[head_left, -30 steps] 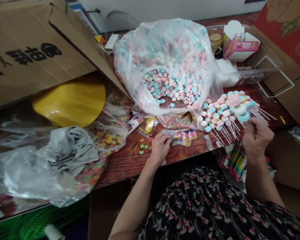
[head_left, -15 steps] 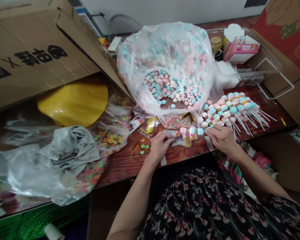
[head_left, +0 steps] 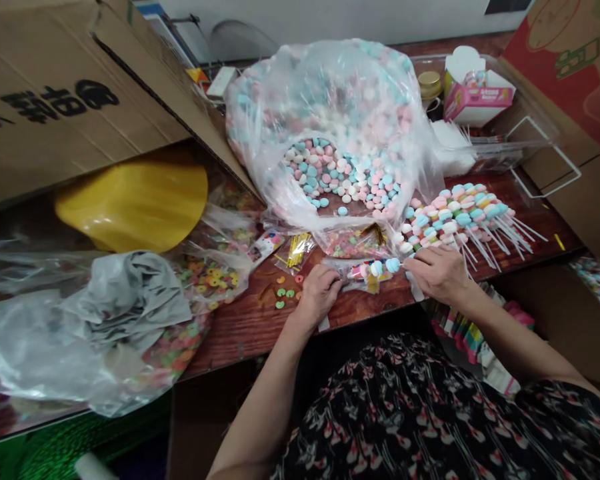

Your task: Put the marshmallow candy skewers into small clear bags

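The person's left hand (head_left: 321, 295) rests on the red-brown wooden bench (head_left: 240, 337), its fingers (head_left: 336, 283) closed in a pinch on the edge of a clear cellophane sleeve (head_left: 340, 270) with a colourful printed label. The right hand (head_left: 439, 275) is just beside it, its fingers (head_left: 414, 265) drawn together around the end of a thin white-sticked candy skewer (head_left: 377, 268). This skewer lies nearly level, threaded with pastel pink, white and blue candies, and its far end sits at the sleeve's mouth, though exactly how far in it reaches is hard to tell. Just behind the right hand, a fanned pile of finished pastel candy skewers (head_left: 455, 219) lies on the bench with its white sticks pointing toward the right. Beyond both hands slumps a large clear plastic bag of pink, white and blue candies (head_left: 340, 127), open toward the person. Left of the hands lie a few loose green and orange ring candies (head_left: 284, 293), a small clear packet of gold twist ties (head_left: 297, 250) and a clear bag of multicoloured ring candies (head_left: 210, 280). Further left are a crumpled grey plastic bag (head_left: 130, 300) and a yellow plastic dome (head_left: 130, 207), under a leaning brown cardboard box flap (head_left: 65, 100).
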The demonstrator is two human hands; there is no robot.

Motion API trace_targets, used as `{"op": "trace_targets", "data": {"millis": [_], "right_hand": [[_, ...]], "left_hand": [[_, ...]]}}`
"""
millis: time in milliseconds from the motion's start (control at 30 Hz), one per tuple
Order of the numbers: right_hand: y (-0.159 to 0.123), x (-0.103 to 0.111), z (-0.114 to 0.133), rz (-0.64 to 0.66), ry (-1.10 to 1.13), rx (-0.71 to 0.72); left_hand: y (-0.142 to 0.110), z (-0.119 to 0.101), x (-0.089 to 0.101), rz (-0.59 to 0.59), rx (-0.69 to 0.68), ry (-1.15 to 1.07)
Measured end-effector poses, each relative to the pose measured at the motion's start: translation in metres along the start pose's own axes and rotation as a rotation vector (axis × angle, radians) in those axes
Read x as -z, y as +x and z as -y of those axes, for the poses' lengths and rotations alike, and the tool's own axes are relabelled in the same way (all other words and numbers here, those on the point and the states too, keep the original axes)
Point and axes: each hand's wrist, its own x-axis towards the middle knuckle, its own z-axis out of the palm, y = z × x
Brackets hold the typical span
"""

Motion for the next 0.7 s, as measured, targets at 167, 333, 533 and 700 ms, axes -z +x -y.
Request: {"op": "trace_targets", "data": {"millis": [167, 333, 533, 700], "right_hand": [[0.001, -0.005, 0.005, 0.020, -0.005, 0.018], [-0.004, -0.012, 0.007, 0.039, -0.014, 0.018], [-0.008, -0.029, -0.001, 0.022, 0.205, -0.052], [-0.011, -0.032, -0.003, -0.012, 0.307, -0.061]], "left_hand": [[0.004, -0.007, 0.000, 0.026, -0.034, -0.096], [0.005, -0.008, -0.007, 0.092, -0.052, -0.218], [0.004, -0.015, -0.008, 0.084, 0.084, -0.278], [0.005, -0.026, -0.001, 0.048, 0.206, -0.317]]}}
